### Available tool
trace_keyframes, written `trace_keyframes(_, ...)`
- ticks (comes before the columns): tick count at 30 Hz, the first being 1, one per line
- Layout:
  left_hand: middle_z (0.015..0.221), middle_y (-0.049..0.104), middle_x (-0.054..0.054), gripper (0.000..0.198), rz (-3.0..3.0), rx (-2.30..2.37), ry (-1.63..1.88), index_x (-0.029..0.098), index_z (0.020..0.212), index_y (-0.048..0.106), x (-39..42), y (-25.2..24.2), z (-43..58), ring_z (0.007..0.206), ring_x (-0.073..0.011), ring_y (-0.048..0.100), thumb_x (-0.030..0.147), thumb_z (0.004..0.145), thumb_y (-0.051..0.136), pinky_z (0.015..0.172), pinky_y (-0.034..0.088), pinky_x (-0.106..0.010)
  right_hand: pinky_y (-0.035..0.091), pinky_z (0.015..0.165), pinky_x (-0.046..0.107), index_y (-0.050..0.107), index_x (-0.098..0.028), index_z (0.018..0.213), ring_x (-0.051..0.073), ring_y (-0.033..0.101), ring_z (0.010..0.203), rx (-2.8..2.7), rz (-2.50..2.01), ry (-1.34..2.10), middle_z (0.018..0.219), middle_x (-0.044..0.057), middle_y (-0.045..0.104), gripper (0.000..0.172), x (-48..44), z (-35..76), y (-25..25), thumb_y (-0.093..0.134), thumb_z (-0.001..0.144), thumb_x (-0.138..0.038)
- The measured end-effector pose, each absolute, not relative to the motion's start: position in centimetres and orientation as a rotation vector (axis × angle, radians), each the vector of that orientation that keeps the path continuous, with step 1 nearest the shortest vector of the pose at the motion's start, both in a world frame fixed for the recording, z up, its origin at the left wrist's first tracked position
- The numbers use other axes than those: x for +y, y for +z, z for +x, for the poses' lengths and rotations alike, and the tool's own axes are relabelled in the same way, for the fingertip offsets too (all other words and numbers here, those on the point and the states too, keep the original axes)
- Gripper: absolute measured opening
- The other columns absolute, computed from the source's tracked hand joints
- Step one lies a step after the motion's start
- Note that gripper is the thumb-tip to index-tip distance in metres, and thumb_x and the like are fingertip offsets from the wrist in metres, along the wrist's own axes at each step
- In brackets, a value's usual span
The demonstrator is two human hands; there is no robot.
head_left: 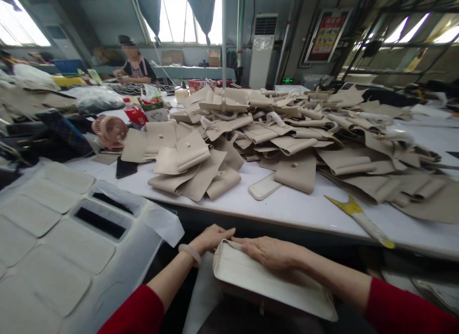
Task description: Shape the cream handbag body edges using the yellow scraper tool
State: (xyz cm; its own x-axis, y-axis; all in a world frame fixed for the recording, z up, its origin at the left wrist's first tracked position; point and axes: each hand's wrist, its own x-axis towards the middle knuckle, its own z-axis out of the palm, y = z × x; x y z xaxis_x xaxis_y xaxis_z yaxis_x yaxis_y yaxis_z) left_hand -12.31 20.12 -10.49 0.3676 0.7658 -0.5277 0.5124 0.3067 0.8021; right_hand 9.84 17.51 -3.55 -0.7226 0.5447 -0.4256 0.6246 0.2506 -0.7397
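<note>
A cream handbag [272, 276], boxy and part-made in look, lies tilted close to my body below the table edge. Its pale long side faces up, and a small metal fitting shows low on its shadowed face. My right hand [274, 251] grips its far long edge, thumb on the pale side and fingers stretched toward the left corner. At that corner my left hand [215, 237] holds the bag from behind; some of its fingers are hidden. The two hands' fingertips almost meet there.
Beige bag pieces [287, 133] are heaped across the white table [229, 207]. A yellow-ended tool [362, 221] lies near the front edge. Pale panels [59, 276] cover a surface at left. A pink fan [110, 131] stands behind it. Another person [136, 68] sits far back.
</note>
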Motion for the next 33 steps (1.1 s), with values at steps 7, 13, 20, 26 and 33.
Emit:
trace_keyframes(7,0.074,0.071,-0.002,0.047,1.493,1.045,0.006,0.014,0.091,0.081,21.4,-4.5,-12.3,0.068,-0.0150,0.054,0.052,0.064,0.080,0.067,0.041,-0.025,0.036,0.109,0.054,0.037,-0.039,0.149,0.036,0.049,0.131,2.201,1.335,-1.434,0.148,0.006,0.050,0.059,15.9,15.4,-2.6,0.030,0.097,-0.066)
trace_keyframes(13,0.068,0.067,-0.002,0.047,1.513,1.042,-0.171,0.015,0.095,0.080,22.2,-4.3,-12.0,0.060,-0.0136,0.050,0.051,0.065,0.075,0.058,0.040,-0.025,0.036,0.112,0.046,0.042,-0.035,0.147,0.031,0.048,0.133,2.146,1.333,-1.515,0.148,0.003,0.049,0.054,14.8,19.8,-1.8,0.033,0.099,-0.057)
trace_keyframes(20,0.071,0.069,-0.002,0.039,1.578,1.052,-0.265,0.017,0.091,0.080,23.1,-4.3,-10.8,0.064,-0.0154,0.054,0.046,0.066,0.073,0.060,0.041,-0.024,0.048,0.088,0.051,0.052,-0.039,0.140,0.038,0.065,0.109,2.215,1.445,-1.326,0.122,0.007,0.070,0.050,15.1,18.3,-2.0,0.033,0.098,-0.057)
trace_keyframes(26,0.078,0.072,-0.001,0.043,1.653,0.990,-0.266,0.019,0.096,0.079,22.9,-4.5,-8.9,0.071,-0.0183,0.059,0.053,0.071,0.071,0.061,0.041,-0.024,0.050,0.084,0.047,0.061,-0.036,0.132,0.035,0.068,0.102,2.380,1.415,-1.368,0.118,0.007,0.071,0.048,16.3,14.2,-3.7,0.036,0.096,-0.057)
trace_keyframes(33,0.114,0.067,-0.005,0.032,2.131,1.020,0.150,0.023,0.110,0.066,19.1,-2.3,-7.8,0.105,-0.0247,0.059,0.031,0.079,0.066,0.093,0.042,-0.034,0.039,0.107,0.050,0.065,-0.024,0.126,0.034,0.058,0.121,2.483,1.933,-1.309,0.127,0.010,0.066,0.048,13.8,15.4,-3.1,0.054,0.091,-0.055)
